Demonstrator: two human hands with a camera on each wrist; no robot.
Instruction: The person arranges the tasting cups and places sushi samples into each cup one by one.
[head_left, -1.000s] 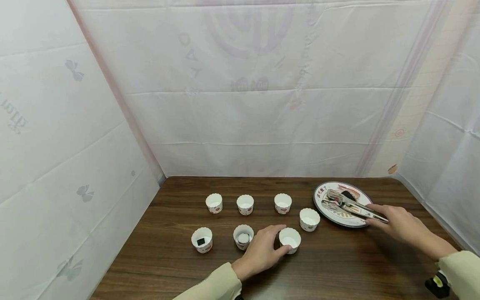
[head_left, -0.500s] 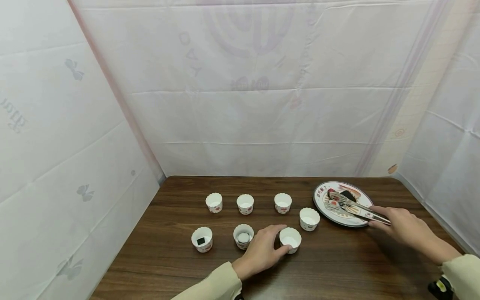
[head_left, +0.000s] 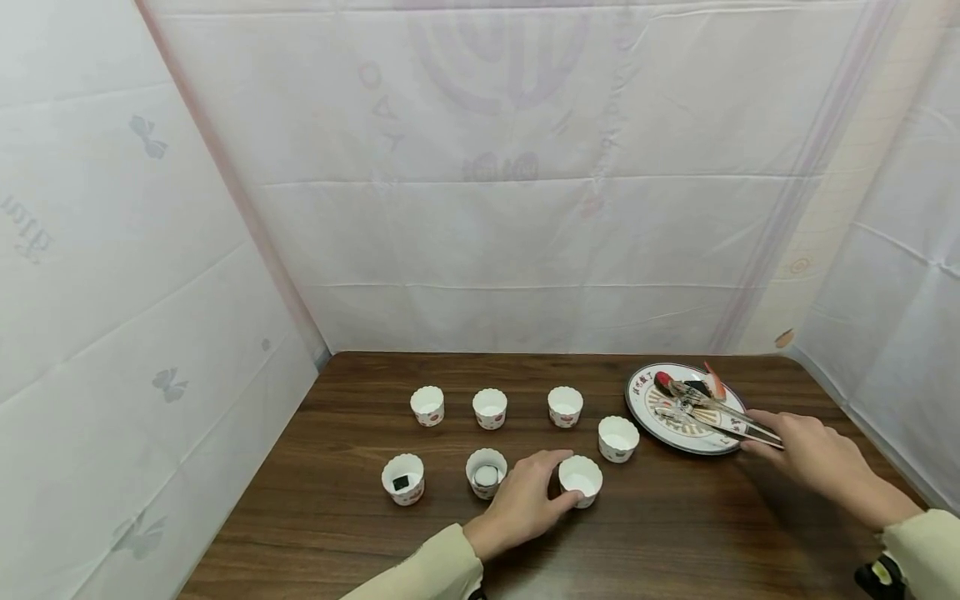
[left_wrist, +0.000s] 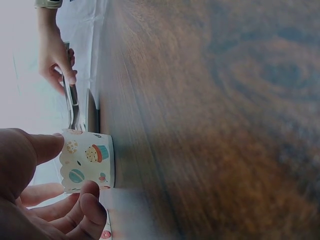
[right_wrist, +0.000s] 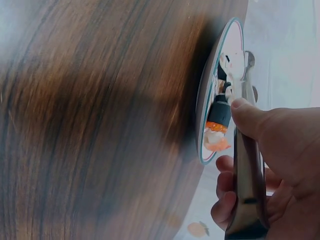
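My left hand [head_left: 525,496] holds a white paper baking cup [head_left: 581,477] by its side, thumb near and fingers on the far side. Cupcake prints cover its wall in the left wrist view. At the right, my right hand [head_left: 813,458] grips metal tongs [right_wrist: 247,165], whose tips reach over a round plate [head_left: 667,435] with a dark blue rim. On that plate sit sushi-like pieces: a black-wrapped one with orange topping [right_wrist: 220,112], and a red-and-white piece [head_left: 717,385] tilted up at the far right rim. A red bit [head_left: 663,381] shows beside the tong tips.
Several more baking cups stand on the brown wooden table [head_left: 315,533]. One cup [head_left: 403,480] holds a small black piece, another [head_left: 487,475] a round pale piece. A cup [head_left: 618,439] stands between my left hand and the plate. White cloth [head_left: 480,233] hangs behind.
The tong tips have shifted slightly over the plate and the right hand has drawn back a little. The red-and-white piece has tipped up at the rim. My left hand stays put.
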